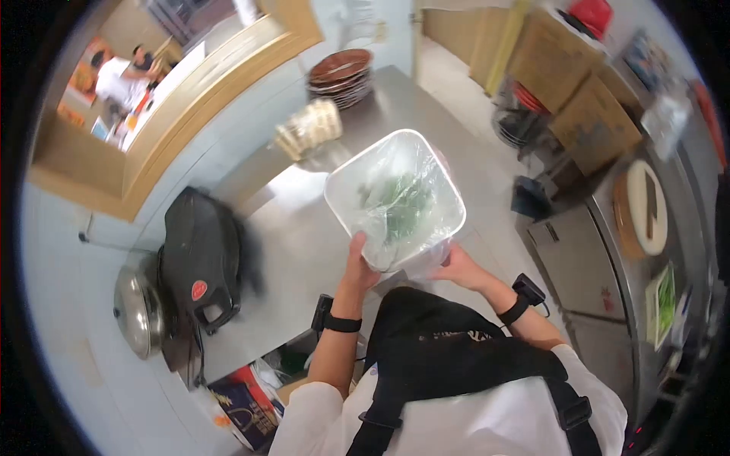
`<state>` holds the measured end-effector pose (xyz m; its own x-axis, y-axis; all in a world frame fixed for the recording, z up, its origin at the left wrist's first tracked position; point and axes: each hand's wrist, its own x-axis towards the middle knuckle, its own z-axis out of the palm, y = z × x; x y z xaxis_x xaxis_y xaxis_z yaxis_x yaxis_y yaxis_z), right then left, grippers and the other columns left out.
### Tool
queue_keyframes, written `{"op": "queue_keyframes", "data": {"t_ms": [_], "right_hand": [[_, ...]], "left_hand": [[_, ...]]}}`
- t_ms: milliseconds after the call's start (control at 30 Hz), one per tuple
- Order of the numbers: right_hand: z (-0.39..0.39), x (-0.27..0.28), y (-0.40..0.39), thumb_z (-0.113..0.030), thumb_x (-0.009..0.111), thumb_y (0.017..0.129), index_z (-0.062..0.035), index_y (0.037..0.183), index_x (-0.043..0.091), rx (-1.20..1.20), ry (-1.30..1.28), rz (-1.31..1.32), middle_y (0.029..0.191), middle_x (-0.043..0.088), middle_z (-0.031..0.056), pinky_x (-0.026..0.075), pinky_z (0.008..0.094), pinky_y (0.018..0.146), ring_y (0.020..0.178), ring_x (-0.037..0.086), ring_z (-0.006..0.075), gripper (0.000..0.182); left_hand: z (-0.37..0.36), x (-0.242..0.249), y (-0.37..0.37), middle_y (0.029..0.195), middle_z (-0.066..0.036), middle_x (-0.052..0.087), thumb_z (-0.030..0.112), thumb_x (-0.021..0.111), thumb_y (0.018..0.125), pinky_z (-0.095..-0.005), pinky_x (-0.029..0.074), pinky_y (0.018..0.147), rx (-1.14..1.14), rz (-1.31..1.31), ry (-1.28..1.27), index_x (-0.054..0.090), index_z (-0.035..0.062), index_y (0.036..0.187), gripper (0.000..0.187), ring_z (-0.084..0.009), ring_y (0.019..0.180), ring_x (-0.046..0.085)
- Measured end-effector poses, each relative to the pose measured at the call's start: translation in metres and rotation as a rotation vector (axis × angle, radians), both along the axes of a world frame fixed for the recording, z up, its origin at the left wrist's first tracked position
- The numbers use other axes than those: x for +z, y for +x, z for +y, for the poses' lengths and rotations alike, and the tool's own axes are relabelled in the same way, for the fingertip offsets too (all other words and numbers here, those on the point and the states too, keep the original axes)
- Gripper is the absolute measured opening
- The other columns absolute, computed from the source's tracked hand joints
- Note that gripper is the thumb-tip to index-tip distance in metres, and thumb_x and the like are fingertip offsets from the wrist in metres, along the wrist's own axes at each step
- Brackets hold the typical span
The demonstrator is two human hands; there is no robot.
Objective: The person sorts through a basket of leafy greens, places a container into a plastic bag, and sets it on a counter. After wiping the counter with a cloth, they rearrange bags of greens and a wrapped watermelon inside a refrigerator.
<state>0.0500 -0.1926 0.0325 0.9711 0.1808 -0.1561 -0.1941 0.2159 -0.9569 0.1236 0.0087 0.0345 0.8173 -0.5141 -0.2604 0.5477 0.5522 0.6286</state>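
A white square tub [458,210] with rounded corners is held up in front of my body, tilted so that its inside faces me. Clear plastic film [378,242] covers or lines it, and leafy greens [411,199] show through, too blurred to name. My left hand [362,262] grips the tub's near left corner, thumb over the rim. On the near right side, my right hand [461,268] holds the tub from its outer wall, close to loose film; its fingertips are partly hidden.
Stacked brown plates [340,68] and a bundle of pale packages [308,131] stand on the steel table [293,277]. A black electric griddle [199,258] and a lidded metal pan [139,311] are at left. A round chopping board [642,209] with a knife lies on the right counter.
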Motion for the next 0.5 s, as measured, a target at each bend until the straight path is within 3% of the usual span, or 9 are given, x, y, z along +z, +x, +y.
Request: {"op": "queue_keyframes", "data": {"t_ms": [67,100,167,233,300,333,433,467,500], "right_hand": [[-0.036,-0.012,-0.043,-0.01,0.065,0.071,-0.0014,0.118,0.043,-0.254,-0.334,-0.072,0.11,0.052,0.0065,0.039,0.0297,0.086,0.099,0.047,0.0135,0.053],[-0.046,0.007,-0.063,-0.01,0.06,0.076,0.0003,0.109,0.051,-0.406,-0.454,-0.059,0.099,0.058,0.0059,0.039,0.0284,0.084,0.091,0.051,0.013,0.036],[-0.084,-0.002,-0.099,-0.009,0.058,0.077,-0.0006,0.112,0.049,-0.567,-0.512,-0.061,0.104,0.056,0.0065,0.038,0.0283,0.086,0.095,0.049,0.013,0.037],[-0.11,-0.016,-0.143,-0.009,0.056,0.079,-0.0014,0.115,0.047,-0.733,-0.576,-0.051,0.109,0.054,0.007,0.038,0.0282,0.087,0.098,0.047,0.013,0.038],[-0.129,-0.029,-0.189,-0.021,0.057,0.079,-0.0021,0.122,0.039,-0.936,0.189,-0.096,0.122,0.046,0.01,0.034,0.0339,0.094,0.108,0.046,0.024,0.051],[-0.14,-0.031,-0.212,-0.021,0.057,0.079,-0.0024,0.123,0.038,-0.97,0.393,-0.099,0.123,0.045,0.0101,0.034,0.0341,0.094,0.109,0.045,0.0238,0.051],[-0.152,-0.04,-0.277,-0.022,0.056,0.08,-0.0032,0.125,0.036,-0.903,0.663,-0.125,0.125,0.041,0.0103,0.032,0.0347,0.096,0.112,0.042,0.0232,0.052],[-0.154,-0.045,-0.298,-0.023,0.056,0.081,-0.0034,0.125,0.035,-0.862,0.717,-0.132,0.126,0.04,0.0104,0.032,0.0349,0.096,0.113,0.041,0.023,0.053],[-0.156,-0.049,-0.32,-0.023,0.055,0.081,-0.0037,0.126,0.034,-0.824,0.763,-0.141,0.127,0.039,0.0105,0.032,0.0351,0.097,0.114,0.04,0.0228,0.053]], "left_hand": [[-0.045,0.012,-0.029,0.122,-0.012,0.043,0.053,0.044,0.077,-0.0429,0.037,0.093,-0.13,0.04,-0.006,0.03,0.0051,0.127,0.071,-0.0266,0.111,0.044],[-0.057,0.014,-0.043,0.12,-0.012,0.045,0.049,0.046,0.078,-0.0416,0.037,0.092,-0.201,0.088,-0.112,0.033,0.0045,0.126,0.066,-0.0265,0.109,0.046],[-0.079,0.013,-0.069,0.118,-0.012,0.047,0.044,0.047,0.08,-0.0403,0.038,0.091,-0.32,0.14,-0.203,0.035,0.0038,0.124,0.061,-0.0264,0.107,0.047],[-0.101,0.005,-0.1,0.117,-0.011,0.049,0.044,0.047,0.079,-0.0394,0.037,0.092,-0.422,0.137,-0.038,0.036,0.0039,0.124,0.061,-0.0263,0.106,0.048],[-0.123,0.001,-0.133,0.116,-0.012,0.049,0.043,0.047,0.079,-0.0391,0.038,0.092,-0.572,0.074,0.052,0.037,0.0032,0.123,0.06,-0.0263,0.105,0.049],[-0.134,-0.002,-0.149,0.115,-0.012,0.05,0.042,0.047,0.079,-0.0388,0.038,0.092,-0.669,0.01,0.126,0.039,0.0026,0.122,0.059,-0.0262,0.105,0.049],[-0.163,0.011,-0.188,0.113,-0.013,0.051,0.041,0.047,0.079,-0.0385,0.04,0.09,-0.756,-0.059,0.251,0.04,0.001,0.12,0.058,-0.0262,0.103,0.05],[-0.171,-0.014,-0.196,0.111,-0.014,0.052,0.042,0.047,0.079,-0.0385,0.041,0.088,-0.739,0.05,0.217,0.041,0.0001,0.12,0.059,-0.0266,0.101,0.051],[-0.179,-0.028,-0.202,0.112,-0.013,0.052,0.046,0.048,0.076,-0.0387,0.042,0.087,-0.794,-0.004,0.238,0.04,0.0002,0.121,0.064,-0.0267,0.101,0.051]]}}
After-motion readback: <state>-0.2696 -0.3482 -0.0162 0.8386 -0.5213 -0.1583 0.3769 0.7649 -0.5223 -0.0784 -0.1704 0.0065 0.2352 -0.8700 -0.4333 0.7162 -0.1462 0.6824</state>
